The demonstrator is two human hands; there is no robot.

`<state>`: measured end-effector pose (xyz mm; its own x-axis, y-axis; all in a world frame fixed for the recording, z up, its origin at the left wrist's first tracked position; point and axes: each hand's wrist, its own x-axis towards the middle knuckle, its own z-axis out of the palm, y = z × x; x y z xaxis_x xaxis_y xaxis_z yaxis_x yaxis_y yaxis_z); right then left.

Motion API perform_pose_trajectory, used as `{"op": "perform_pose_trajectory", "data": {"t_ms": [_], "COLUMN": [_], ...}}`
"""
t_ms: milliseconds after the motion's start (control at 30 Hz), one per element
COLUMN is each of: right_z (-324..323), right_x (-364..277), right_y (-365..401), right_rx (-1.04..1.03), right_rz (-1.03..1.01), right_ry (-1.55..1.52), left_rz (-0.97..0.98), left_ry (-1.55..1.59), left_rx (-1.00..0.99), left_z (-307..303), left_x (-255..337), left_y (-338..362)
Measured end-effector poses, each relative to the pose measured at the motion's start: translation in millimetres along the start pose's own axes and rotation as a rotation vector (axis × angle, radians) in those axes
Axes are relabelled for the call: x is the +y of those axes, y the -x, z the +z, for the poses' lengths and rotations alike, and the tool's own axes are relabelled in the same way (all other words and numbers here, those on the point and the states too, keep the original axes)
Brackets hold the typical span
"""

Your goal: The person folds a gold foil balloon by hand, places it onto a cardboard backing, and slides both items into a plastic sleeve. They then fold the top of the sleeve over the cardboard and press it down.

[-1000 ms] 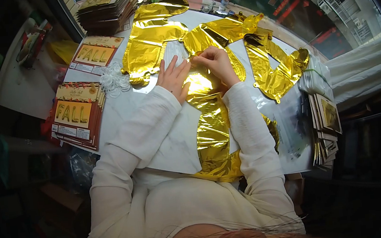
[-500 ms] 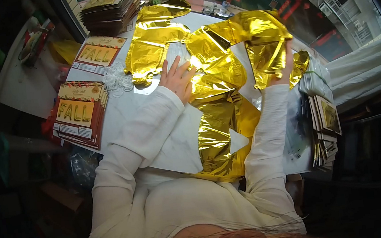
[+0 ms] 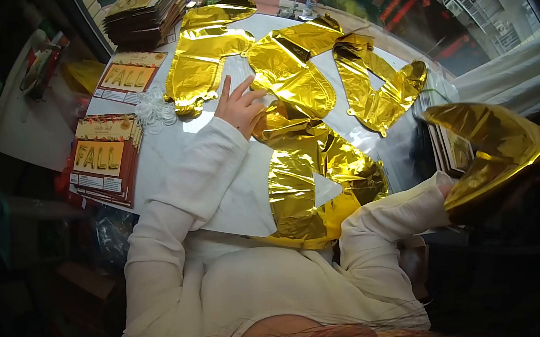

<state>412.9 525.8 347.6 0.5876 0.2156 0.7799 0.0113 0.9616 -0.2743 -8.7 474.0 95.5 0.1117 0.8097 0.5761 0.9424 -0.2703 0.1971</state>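
My left hand lies on the table with its fingers spread, the fingertips at the edge of a flat gold foil letter balloon. To its upper left is another gold foil balloon. Out past the table's right side, my right hand holds up a folded gold foil balloon, which hides most of its fingers. Between the hands, a foil balloon with a triangular hole hangs over the near edge. A V-shaped foil balloon rests at the right.
At the left lie stacked FALL packets, another FALL packet and a bundle of white string. A tall stack of packets stands at the back left. More packets are at the right edge, near a white curtain.
My right hand has lifted one foil balloon from the table's right part and carried it right and towards me, uncovering the V-shaped one. My left hand stays at the middle balloon.
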Motion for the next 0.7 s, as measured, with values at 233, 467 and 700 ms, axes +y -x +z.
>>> {"op": "perform_pose_trajectory", "data": {"t_ms": [233,467,700], "right_z": [25.2,89.9,105.1], "right_x": [-55.1,-72.7,-33.3], "right_y": [30.4,77.4,243.7], "right_rx": [-0.252,-0.655,-1.122], "right_rz": [0.188,0.807,1.204], "right_ry": [-0.144,-0.150,-0.213], "left_rz": [0.046,-0.011,-0.090], "left_ry": [-0.090,-0.197,-0.271], "left_rx": [0.295,0.108,0.260], "left_z": [-27.6,-14.2,-49.9], "left_x": [2.1,-36.1,-42.8], "left_y": [-28.2,-36.7,-37.3]}}
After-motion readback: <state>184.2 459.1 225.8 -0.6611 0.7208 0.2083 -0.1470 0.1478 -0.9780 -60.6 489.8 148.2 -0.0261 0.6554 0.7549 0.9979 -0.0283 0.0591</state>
